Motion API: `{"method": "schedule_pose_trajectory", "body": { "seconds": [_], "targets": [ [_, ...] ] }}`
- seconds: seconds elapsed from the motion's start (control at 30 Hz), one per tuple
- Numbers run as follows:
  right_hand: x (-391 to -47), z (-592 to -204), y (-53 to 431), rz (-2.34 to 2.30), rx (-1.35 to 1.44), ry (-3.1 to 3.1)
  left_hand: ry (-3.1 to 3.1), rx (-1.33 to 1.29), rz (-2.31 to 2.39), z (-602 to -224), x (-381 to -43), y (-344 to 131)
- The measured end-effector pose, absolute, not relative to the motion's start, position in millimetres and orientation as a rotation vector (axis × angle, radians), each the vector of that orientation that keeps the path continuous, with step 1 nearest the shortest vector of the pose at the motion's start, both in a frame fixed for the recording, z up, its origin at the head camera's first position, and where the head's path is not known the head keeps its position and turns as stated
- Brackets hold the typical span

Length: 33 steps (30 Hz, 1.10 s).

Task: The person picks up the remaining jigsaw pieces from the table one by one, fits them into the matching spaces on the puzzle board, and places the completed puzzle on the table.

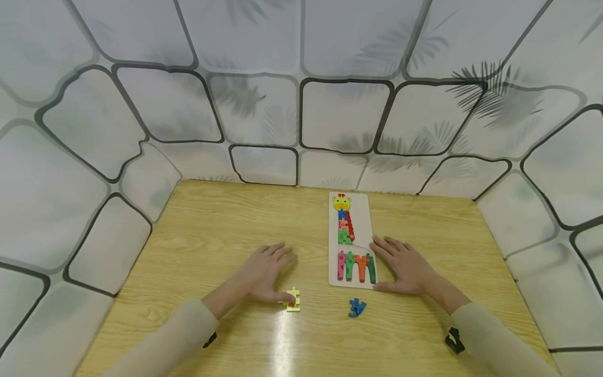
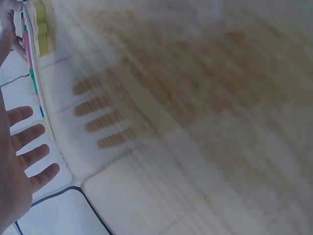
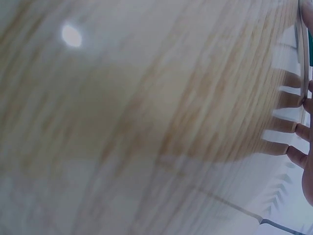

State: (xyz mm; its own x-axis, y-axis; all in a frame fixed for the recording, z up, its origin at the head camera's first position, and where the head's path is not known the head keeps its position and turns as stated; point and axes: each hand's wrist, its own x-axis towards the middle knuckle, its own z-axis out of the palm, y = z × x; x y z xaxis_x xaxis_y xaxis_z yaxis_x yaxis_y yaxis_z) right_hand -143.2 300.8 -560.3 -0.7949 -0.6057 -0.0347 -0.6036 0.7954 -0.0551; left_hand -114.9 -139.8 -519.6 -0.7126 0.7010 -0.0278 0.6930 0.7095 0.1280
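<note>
My left hand hovers low over the table, fingers spread and relaxed. In the head view its thumb overlaps a yellow puzzle piece with an orange mark; a clear grip does not show. The left wrist view shows that yellow piece apart from the four fingers. My right hand lies along the right edge of a pale puzzle board, thumb and fingertips at its rim. On the board sit a giraffe's yellow head, coloured neck pieces and several legs. A blue puzzle piece lies just below the board.
The wood-grain table is glossy and reflects the hands. Walls of white covering with dark stone-like outlines and leaf prints enclose it at the back and both sides. Dark straps show at the sleeves.
</note>
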Motion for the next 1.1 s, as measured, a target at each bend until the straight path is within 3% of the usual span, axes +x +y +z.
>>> {"method": "schedule_pose_trajectory", "body": {
  "seconds": [1.1],
  "targets": [
    [-143.6, -561.9, 300.9, -0.050, -0.984, 2.928, 2.912, 1.323, 0.116, -535.3, -72.7, -145.3]
  ]
}}
